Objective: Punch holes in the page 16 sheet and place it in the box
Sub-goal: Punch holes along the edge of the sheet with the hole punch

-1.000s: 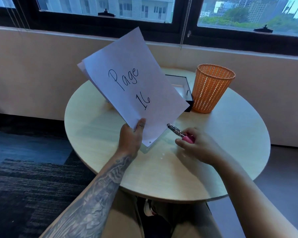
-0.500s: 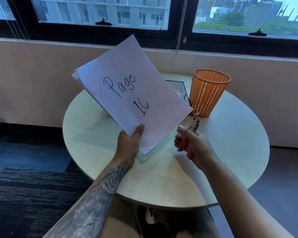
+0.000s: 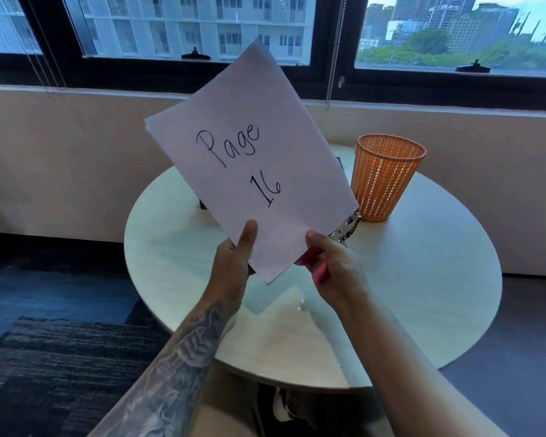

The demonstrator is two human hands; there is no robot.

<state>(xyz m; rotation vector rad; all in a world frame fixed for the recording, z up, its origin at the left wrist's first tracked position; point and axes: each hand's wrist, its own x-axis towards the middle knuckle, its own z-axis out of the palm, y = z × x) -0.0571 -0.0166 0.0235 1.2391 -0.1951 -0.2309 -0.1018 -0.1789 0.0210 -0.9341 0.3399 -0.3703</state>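
left hand (image 3: 234, 263) pinches flat white paper (image 3: 249, 159) | right hand (image 3: 331, 266) grips pink, shiny punch (image 3: 347, 230) | round counter (image 3: 423, 279)

Right, tallying now: one white paper sheet handwritten "Page 16" (image 3: 265, 171), one for certain, anything stacked behind it too thin to call. One hole punch with pink handles and shiny metal head (image 3: 345, 229). One orange plastic mesh basket (image 3: 388, 181). One black box (image 3: 341, 164), mostly hidden. One round pale wood tabletop (image 3: 423, 279), and on it two tiny white paper dots (image 3: 301, 301). Two grips: left grip (image 3: 234, 263), right grip (image 3: 331, 266). One dark striped rug (image 3: 60, 357) down on the floor.
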